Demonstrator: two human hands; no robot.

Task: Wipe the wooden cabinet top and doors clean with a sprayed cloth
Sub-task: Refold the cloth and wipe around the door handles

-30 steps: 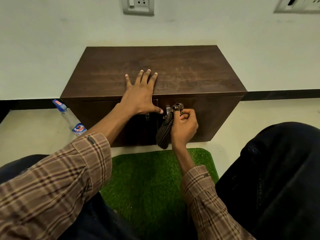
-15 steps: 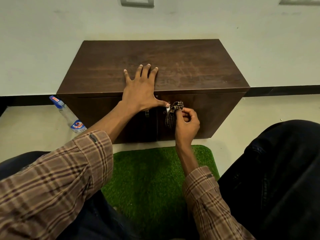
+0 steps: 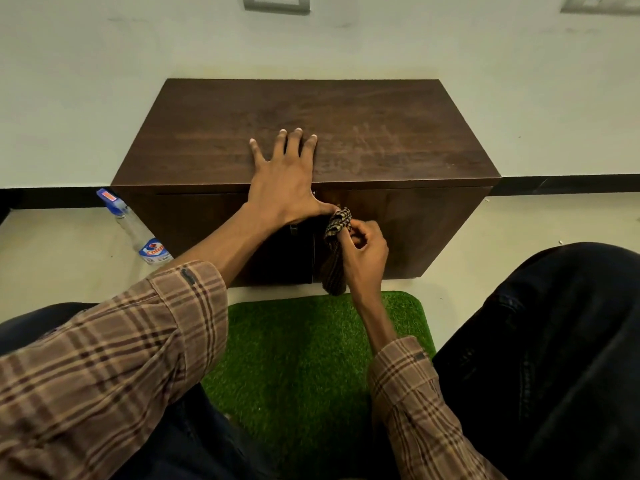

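1. Against the wall, the wooden cabinet (image 3: 311, 133) sits low on the floor in front of me, its dark top facing up and its two doors facing my knees.
2. I have my left hand (image 3: 282, 188) flat on the front edge of the top, fingers straight and spread, thumb hanging over the edge toward the door seam.
3. I have my right hand (image 3: 365, 254) curled round the cloth (image 3: 334, 258), bunched tight, with its upper end pressed at the top of the right-hand door (image 3: 408, 230) near the seam; the rest hangs loose below my fist.
4. I judge the cloth soft, light and floppy: it will fold wherever I squeeze it, so a bunched grip near the working end gives me the most pressure. A loose tail could drag or snag on the small handle (image 3: 293, 229) of the left door.
5. I judge the cabinet stiff and heavy enough to stay put, though the doors may swing on their hinges if I push hard; my flat left hand steadies it.
6. Beside the cabinet's left end, a spray bottle (image 3: 138, 233) leans, well apart from both hands.
7. Under my arms lies a green grass-like mat (image 3: 311, 358).
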